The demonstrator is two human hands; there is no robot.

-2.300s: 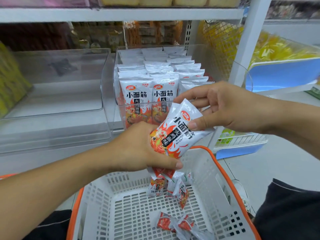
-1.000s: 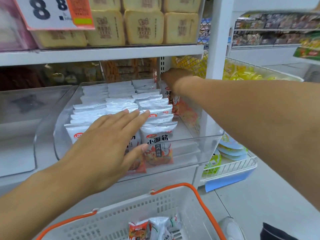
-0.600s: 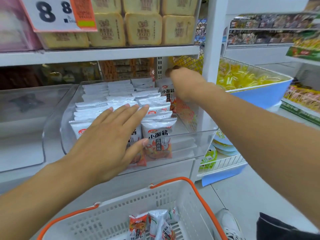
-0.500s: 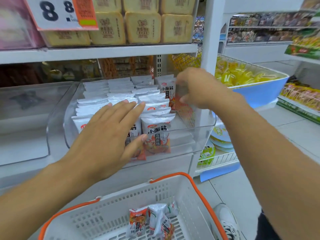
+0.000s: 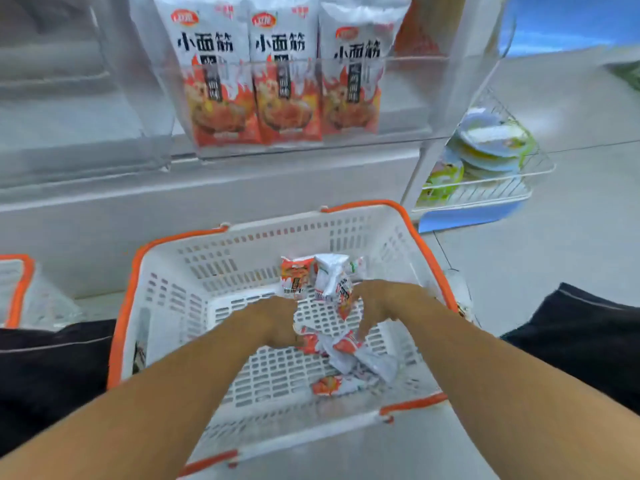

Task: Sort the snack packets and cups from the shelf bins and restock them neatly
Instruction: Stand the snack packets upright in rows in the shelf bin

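Note:
A white basket with an orange rim stands on the floor below the shelf, holding several loose red-and-white snack packets. Both my hands are down inside it. My left hand lies over a crumpled packet; its fingers are hidden, so the grip is unclear. My right hand points its fingers down, and the tips touch the red end of another packet. Above, the clear shelf bin shows three front rows of upright packets.
An empty clear bin sits to the left of the filled one. A wire rack with round cups hangs at the lower right of the shelf. A second orange-rimmed basket is at the far left. My dark-trousered knees flank the basket.
Both hands have left the shelf bin and dropped into the basket. My view has tilted down from the shelves to the basket.

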